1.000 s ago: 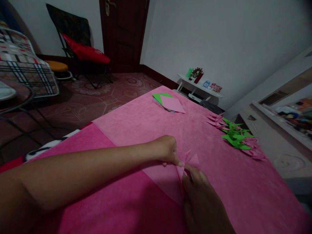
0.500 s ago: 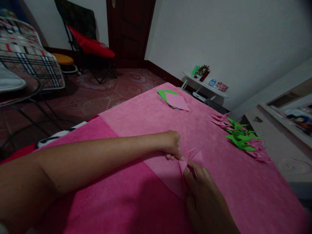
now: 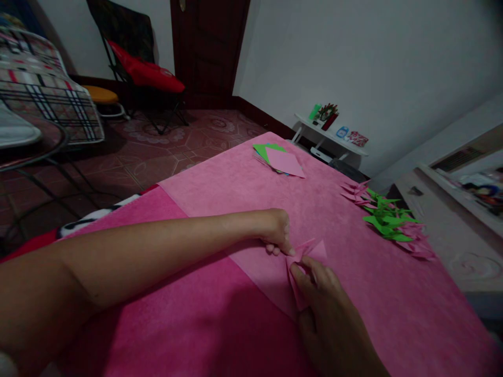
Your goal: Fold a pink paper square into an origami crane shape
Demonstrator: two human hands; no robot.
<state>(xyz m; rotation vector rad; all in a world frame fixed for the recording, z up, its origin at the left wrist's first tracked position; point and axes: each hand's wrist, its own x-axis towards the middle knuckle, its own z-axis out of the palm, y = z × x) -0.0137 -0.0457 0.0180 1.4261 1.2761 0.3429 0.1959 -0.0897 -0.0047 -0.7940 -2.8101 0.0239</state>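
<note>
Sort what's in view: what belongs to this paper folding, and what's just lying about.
Probably belongs:
folded pink paper in left hand and right hand
paper stack
green folded shapes
pink folded shapes

Just lying about:
red item on dark chair
orange stool

your left forearm (image 3: 176,245) barring the near left, room for you between it and the paper stack (image 3: 283,161), folded paper shapes (image 3: 387,224) blocking your far right
</note>
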